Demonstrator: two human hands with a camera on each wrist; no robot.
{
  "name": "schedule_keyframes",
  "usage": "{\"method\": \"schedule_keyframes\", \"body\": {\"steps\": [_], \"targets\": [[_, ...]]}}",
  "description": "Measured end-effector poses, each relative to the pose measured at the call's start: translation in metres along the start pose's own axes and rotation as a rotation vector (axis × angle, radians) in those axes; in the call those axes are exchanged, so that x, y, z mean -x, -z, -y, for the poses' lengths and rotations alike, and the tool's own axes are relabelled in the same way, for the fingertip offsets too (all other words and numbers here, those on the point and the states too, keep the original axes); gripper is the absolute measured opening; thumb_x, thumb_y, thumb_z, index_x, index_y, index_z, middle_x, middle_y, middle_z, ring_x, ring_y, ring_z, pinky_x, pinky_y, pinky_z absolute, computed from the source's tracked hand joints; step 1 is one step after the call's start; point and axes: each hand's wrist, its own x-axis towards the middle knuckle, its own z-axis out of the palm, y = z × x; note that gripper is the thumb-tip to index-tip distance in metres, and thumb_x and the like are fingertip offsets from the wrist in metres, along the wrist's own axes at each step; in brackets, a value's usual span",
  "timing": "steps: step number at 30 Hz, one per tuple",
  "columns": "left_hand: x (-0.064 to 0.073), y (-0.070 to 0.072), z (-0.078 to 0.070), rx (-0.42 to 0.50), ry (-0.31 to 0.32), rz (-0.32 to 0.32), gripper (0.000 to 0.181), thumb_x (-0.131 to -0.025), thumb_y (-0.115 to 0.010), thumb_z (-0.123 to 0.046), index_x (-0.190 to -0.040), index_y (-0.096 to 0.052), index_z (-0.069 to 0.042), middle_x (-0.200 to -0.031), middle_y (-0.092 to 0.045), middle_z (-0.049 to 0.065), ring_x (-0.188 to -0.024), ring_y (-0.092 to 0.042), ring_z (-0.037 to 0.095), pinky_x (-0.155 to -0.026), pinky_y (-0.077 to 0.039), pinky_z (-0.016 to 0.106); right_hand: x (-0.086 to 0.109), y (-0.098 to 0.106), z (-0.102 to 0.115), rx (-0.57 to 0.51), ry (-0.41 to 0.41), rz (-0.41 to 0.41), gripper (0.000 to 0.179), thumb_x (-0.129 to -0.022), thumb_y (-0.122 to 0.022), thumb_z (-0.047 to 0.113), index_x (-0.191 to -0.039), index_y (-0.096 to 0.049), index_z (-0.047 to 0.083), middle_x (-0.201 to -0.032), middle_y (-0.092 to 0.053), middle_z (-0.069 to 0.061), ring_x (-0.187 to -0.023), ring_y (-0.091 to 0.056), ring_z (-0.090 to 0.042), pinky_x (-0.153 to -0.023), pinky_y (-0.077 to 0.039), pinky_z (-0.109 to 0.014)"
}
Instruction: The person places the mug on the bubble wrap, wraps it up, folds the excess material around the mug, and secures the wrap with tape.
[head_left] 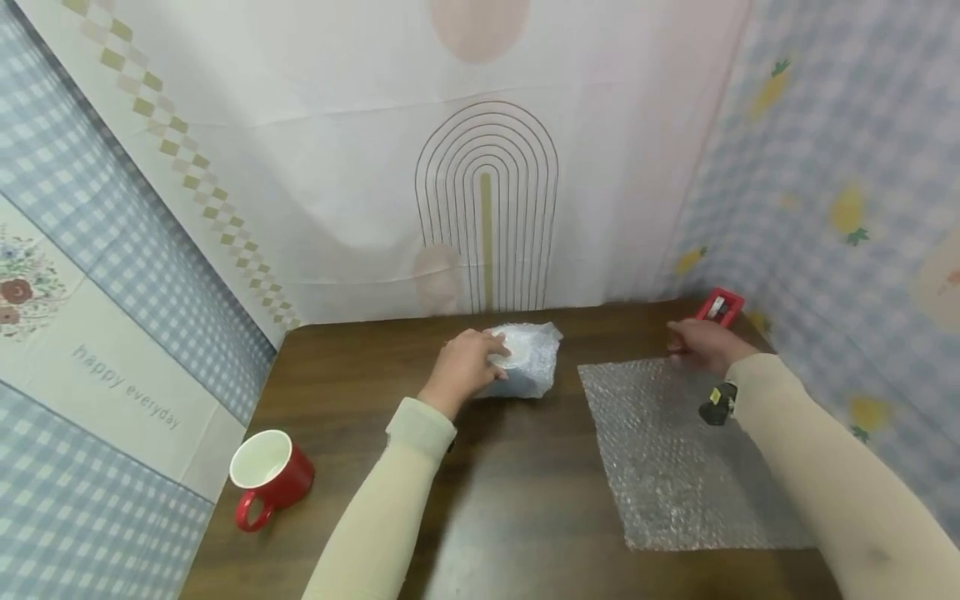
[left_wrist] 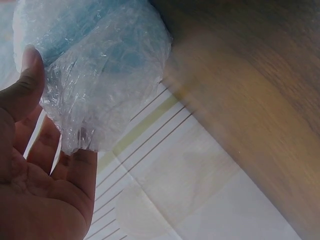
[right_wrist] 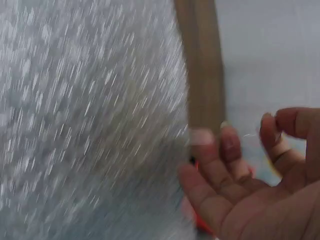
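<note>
A bubble-wrapped bundle point(head_left: 534, 358), with pale blue showing through the wrap, lies on the table near the back wall. My left hand point(head_left: 467, 367) grips its left side. The thumb point(left_wrist: 32, 75) presses on one side of the wrap in the left wrist view, and the other fingers curl at its gathered end. Above the far right corner of a flat bubble wrap sheet point(head_left: 660, 450) is my right hand point(head_left: 705, 343). Its thumb and a fingertip meet in the right wrist view, pinching a thin clear strip point(right_wrist: 249, 135) that shows only faintly. The other fingers are bent loosely.
Beside the right hand, at the table's back right corner, lies a red box-like holder point(head_left: 722, 308). A red mug point(head_left: 288, 483), white inside, stands at the left of the brown table point(head_left: 517, 492). Patterned cloth point(head_left: 337, 192) hangs around the back and both sides.
</note>
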Motion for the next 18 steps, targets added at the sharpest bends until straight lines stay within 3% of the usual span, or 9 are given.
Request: {"method": "schedule_keyframes", "body": {"steps": [5, 10, 13, 18], "targets": [[0.002, -0.001, 0.002, 0.002, -0.009, 0.007, 0.036, -0.092, -0.094, -0.034, -0.127, -0.088, -0.025, -0.159, -0.072, -0.006, -0.147, -0.068, 0.026, -0.117, -0.061, 0.051, -0.007, -0.058, 0.041, 0.161, 0.214, 0.050, 0.034, -0.124, -0.032, 0.038, -0.114, -0.048, 0.011, -0.088, -0.058, 0.007, -0.076, -0.061, -0.006, -0.070, -0.057, -0.027], [0.002, -0.001, -0.001, 0.000, 0.004, -0.015, 0.034, -0.091, -0.095, -0.035, -0.123, -0.090, -0.026, -0.158, -0.068, -0.002, -0.146, -0.068, 0.023, -0.115, -0.063, 0.052, -0.014, -0.132, 0.088, 0.208, 0.371, 0.140, 0.029, -0.124, -0.029, 0.030, -0.114, -0.045, 0.008, -0.067, -0.041, 0.009, -0.057, -0.038, -0.007, -0.057, -0.038, -0.025], [0.003, -0.002, -0.001, 0.007, 0.000, -0.039, 0.033, -0.089, -0.096, -0.036, -0.121, -0.091, -0.026, -0.163, -0.057, 0.005, -0.146, -0.069, 0.022, -0.109, -0.065, 0.049, -0.017, -0.168, 0.104, 0.230, 0.368, 0.229, 0.028, -0.125, -0.027, 0.030, -0.119, -0.042, 0.008, -0.065, -0.034, 0.009, -0.056, -0.030, -0.007, -0.057, -0.032, -0.025], [0.005, -0.003, 0.002, 0.050, 0.018, -0.061, 0.031, -0.089, -0.098, -0.033, -0.118, -0.091, -0.024, -0.174, -0.040, 0.012, -0.145, -0.071, 0.022, -0.109, -0.065, 0.050, -0.024, -0.208, 0.116, 0.321, 0.276, 0.258, 0.034, -0.125, -0.032, 0.031, -0.135, -0.050, 0.004, -0.063, -0.035, 0.010, -0.056, -0.026, -0.007, -0.057, -0.028, -0.025]]}}
